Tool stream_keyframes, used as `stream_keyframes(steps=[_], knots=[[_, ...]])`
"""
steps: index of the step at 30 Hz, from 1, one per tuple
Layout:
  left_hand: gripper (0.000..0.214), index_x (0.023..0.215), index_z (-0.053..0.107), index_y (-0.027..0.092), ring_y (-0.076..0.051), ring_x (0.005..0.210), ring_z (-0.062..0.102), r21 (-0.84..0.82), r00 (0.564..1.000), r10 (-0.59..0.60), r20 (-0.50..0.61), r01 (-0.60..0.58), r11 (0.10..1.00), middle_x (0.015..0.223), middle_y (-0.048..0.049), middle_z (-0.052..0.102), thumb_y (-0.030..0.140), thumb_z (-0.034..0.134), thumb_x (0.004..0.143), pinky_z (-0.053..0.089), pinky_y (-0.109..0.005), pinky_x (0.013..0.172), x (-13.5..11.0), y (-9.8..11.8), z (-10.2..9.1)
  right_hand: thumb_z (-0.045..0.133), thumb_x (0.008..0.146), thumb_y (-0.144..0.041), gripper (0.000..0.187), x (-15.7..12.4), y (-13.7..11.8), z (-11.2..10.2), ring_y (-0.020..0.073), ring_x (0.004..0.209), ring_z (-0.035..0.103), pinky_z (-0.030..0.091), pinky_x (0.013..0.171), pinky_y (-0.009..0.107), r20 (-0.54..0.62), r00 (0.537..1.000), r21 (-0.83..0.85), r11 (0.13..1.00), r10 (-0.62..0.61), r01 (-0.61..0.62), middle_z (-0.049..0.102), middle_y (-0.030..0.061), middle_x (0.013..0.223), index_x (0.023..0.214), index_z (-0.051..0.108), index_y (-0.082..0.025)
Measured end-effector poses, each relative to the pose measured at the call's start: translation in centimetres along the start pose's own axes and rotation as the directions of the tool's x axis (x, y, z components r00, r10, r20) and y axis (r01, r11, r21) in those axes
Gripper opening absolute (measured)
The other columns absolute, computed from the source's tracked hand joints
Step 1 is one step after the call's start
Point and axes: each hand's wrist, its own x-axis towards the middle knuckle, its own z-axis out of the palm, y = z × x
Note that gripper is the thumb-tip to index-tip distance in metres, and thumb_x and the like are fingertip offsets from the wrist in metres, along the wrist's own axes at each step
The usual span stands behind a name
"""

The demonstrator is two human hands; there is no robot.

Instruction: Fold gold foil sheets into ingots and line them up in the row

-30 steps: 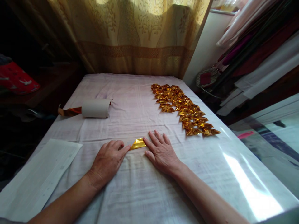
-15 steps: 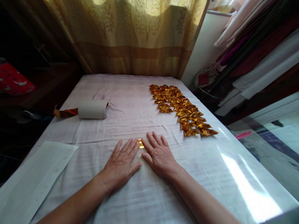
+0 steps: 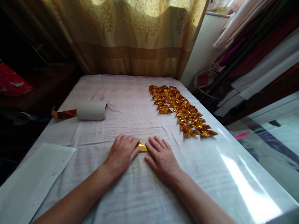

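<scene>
A small folded piece of gold foil paper lies on the cloth-covered table between my hands. My left hand pinches its left end between thumb and curled fingers. Flat on the cloth, my right hand has its fingers stretched out, the index fingertip touching the foil's right end. The foil's ends are partly hidden under the fingers. Farther off to the right, several folded gold foil pieces stand in rows.
A pale grey roll with a strip of copper-coloured foil sticking out lies at the back left. White paper sheets rest at the left edge. A patterned curtain hangs behind; clothes hang at right.
My left hand has gone from lying flat to curling its fingers and pinching the foil paper. The foil now shows a slanted fold. My right hand stays flat, slightly shifted right.
</scene>
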Motion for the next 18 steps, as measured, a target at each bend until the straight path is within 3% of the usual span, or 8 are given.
stream_keyframes(steps=[6, 9, 12, 18], knots=[[0.017, 0.106, 0.067, 0.025, -0.022, 0.098, 0.058, -0.040, 1.000, -0.001, 0.016, 0.002, 0.999, 0.102, -0.0033, 0.067, 0.028, 0.064, 0.090, 0.042, -0.039, 0.089, 1.0, 0.2, -0.2, 0.056, 0.094, -0.035, 0.045, -0.1, 0.1, -0.1, 0.0321, 0.138, 0.043, 0.032, 0.114, 0.052, -0.046, 0.999, 0.053, 0.999, -0.007, 0.010, 0.050, 0.0138, 0.148, 0.135, 0.059, -0.018], [0.010, 0.095, 0.067, 0.023, -0.020, 0.092, 0.058, -0.035, 0.995, 0.087, -0.040, -0.088, 0.995, 0.093, -0.0025, 0.068, 0.027, 0.058, 0.094, 0.040, -0.037, 0.087, 0.8, 0.3, -0.4, 0.056, 0.092, -0.029, 0.041, 0.0, 0.3, 0.0, 0.0315, 0.136, 0.045, 0.034, 0.113, 0.053, -0.065, 0.998, 0.090, 0.996, -0.014, 0.019, 0.054, 0.0137, 0.145, 0.132, 0.061, -0.018], [0.022, 0.084, 0.066, 0.021, -0.018, 0.083, 0.058, -0.011, 0.981, 0.186, -0.062, -0.187, 0.982, 0.081, -0.0011, 0.066, 0.031, 0.052, 0.098, 0.041, -0.035, 0.083, 0.3, 0.4, -0.7, 0.052, 0.090, -0.019, 0.041, 0.0, 0.7, 0.2, 0.0288, 0.134, 0.047, 0.035, 0.113, 0.051, -0.114, 0.993, 0.127, 0.991, -0.029, 0.043, 0.057, 0.0125, 0.141, 0.130, 0.062, -0.019], [0.022, 0.097, 0.070, 0.024, -0.016, 0.085, 0.061, -0.094, 0.946, 0.284, -0.157, -0.300, 0.949, 0.086, -0.0006, 0.069, 0.031, 0.049, 0.100, 0.046, -0.031, 0.083, -0.2, -0.5, -1.3, 0.050, 0.083, -0.005, 0.055, 0.1, 1.5, 0.7, 0.0260, 0.131, 0.050, 0.040, 0.109, 0.048, -0.219, 0.966, 0.118, 0.979, -0.135, 0.164, 0.055, 0.0123, 0.142, 0.133, 0.062, -0.025]])
